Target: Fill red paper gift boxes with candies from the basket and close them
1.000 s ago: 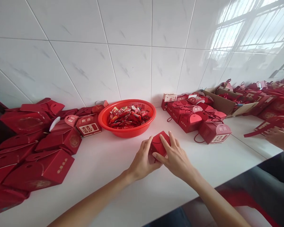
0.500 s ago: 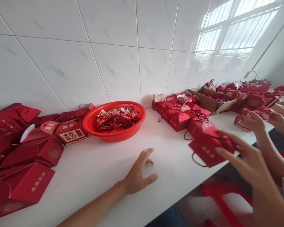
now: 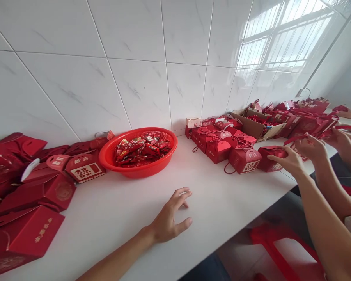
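My left hand (image 3: 172,218) hovers low over the white table (image 3: 140,242), its fingers spread with nothing in them. On the right, my right hand (image 3: 291,162) has its thumb and fingers at the top of a red gift box (image 3: 269,160), gripping it. That box stands in line with another red box (image 3: 245,159), which bears a white label and a cord handle. A red plastic basket (image 3: 137,172) of small wrapped sweets (image 3: 143,150) sits near the wall, beyond my left hand.
Several red gift boxes (image 3: 32,230) are heaped at the left. More closed boxes (image 3: 218,150) and an open cardboard carton (image 3: 253,125) line the back right. Another person's hands (image 3: 311,146) work with a red ribbon close by. A red stool (image 3: 277,249) stands below the table edge.
My right hand has carried the red gift box away to the right and set it down beside the labelled box. My left hand has hardly moved.
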The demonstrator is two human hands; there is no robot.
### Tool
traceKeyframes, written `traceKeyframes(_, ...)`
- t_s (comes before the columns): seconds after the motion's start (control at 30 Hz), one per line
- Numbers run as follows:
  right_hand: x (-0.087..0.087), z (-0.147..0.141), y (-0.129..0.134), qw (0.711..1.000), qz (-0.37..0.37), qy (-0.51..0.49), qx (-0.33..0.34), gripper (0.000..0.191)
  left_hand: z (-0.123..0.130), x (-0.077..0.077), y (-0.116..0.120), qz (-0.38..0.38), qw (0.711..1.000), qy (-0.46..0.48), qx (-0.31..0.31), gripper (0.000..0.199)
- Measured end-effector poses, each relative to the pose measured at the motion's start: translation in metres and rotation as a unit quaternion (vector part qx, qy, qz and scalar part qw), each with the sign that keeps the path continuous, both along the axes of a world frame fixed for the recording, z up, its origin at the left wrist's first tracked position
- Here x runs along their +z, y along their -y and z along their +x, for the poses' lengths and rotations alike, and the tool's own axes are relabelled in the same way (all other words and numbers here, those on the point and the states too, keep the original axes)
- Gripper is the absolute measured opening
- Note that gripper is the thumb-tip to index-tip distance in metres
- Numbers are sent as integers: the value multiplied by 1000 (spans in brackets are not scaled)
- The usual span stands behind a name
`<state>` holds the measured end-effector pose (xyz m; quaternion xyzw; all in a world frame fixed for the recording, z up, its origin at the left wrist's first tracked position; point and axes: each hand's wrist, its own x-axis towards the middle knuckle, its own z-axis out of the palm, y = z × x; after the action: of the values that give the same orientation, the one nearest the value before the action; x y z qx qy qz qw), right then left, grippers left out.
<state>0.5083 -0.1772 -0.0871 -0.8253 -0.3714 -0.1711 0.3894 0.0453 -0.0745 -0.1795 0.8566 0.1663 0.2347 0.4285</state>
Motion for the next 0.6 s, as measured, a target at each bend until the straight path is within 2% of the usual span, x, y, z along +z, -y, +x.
traceKeyframes(0.13,-5,4,-22,990,-45,-123,45,47,1,-2,-1,-1,1000,3,-1,61)
traceKeyframes(0.27,-2,7,-38,982,-78,-154,77,50,0,-2,-1,-4,1000,-2,2,61)
traceKeyframes(0.43,-3,12,-48,981,-124,-125,75,53,0,0,-1,-13,1000,-9,0,60)
traceKeyframes(0.6,-11,20,-54,988,-151,-20,13,51,1,-1,0,-19,1000,-13,2,60)
